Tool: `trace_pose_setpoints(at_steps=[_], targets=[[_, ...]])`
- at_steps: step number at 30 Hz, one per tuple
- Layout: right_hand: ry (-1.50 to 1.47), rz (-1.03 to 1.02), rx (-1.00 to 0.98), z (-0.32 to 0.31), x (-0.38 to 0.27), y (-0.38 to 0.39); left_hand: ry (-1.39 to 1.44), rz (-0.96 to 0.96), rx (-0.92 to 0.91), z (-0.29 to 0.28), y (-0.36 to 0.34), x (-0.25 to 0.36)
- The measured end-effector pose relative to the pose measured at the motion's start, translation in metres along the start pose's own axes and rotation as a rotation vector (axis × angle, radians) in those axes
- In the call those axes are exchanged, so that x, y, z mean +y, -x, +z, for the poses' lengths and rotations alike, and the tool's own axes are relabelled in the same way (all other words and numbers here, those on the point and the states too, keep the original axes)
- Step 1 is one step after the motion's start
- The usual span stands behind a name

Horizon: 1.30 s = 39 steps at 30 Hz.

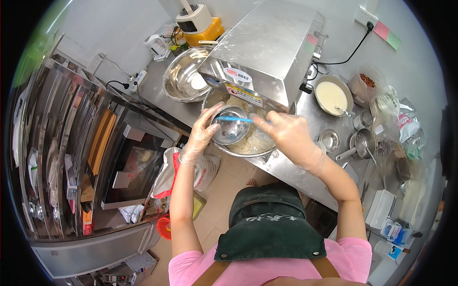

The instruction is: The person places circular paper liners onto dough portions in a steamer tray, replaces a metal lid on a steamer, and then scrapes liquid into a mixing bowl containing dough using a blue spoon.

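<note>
My left hand [201, 136], in a clear glove, grips the left rim of a small metal bowl [232, 135], fingers closed on it. My right hand [292, 138], also gloved, is closed on a slim blue utensil [234, 118] that lies across the small bowl's opening; its exact kind is unclear. Both are above a large metal mixing bowl [257, 155] holding pale, floury dough [258, 143]. The small bowl hides part of that dough. A steel machine housing [269, 43] overhangs the mixing bowl's far side.
Another big steel bowl [179, 78] stands at the far left. On the right are a pan of creamy liquid [332, 95], a small metal bowl [329, 139], a saucepan [365, 141] and a whisk [381, 157]. A tray rack [76, 138] and white sack [167, 170] are left.
</note>
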State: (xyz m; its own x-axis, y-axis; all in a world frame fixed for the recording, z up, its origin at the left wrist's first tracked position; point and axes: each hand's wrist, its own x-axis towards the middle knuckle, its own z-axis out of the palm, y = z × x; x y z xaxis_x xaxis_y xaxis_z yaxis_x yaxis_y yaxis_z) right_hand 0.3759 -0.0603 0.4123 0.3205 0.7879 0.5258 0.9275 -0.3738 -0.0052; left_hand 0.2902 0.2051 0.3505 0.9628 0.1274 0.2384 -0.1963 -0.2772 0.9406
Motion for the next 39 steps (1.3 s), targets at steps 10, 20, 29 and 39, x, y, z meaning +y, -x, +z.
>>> trace_pose_setpoints(at_steps=[10,20,29,39], targets=[[0.084,-0.165,-0.023,-0.003,-0.012,-0.002,-0.065,0.071,0.019,0.006,-0.005,-0.002],[0.107,0.068,-0.111,0.016,-0.026,0.023,-0.344,0.133,0.029,0.008,-0.002,0.007],[0.049,0.046,-0.028,0.012,-0.023,0.020,-0.405,0.137,0.086,0.014,-0.001,0.015],[0.039,0.155,-0.010,0.012,-0.011,0.031,-0.141,0.144,0.154,0.010,0.000,-0.003]])
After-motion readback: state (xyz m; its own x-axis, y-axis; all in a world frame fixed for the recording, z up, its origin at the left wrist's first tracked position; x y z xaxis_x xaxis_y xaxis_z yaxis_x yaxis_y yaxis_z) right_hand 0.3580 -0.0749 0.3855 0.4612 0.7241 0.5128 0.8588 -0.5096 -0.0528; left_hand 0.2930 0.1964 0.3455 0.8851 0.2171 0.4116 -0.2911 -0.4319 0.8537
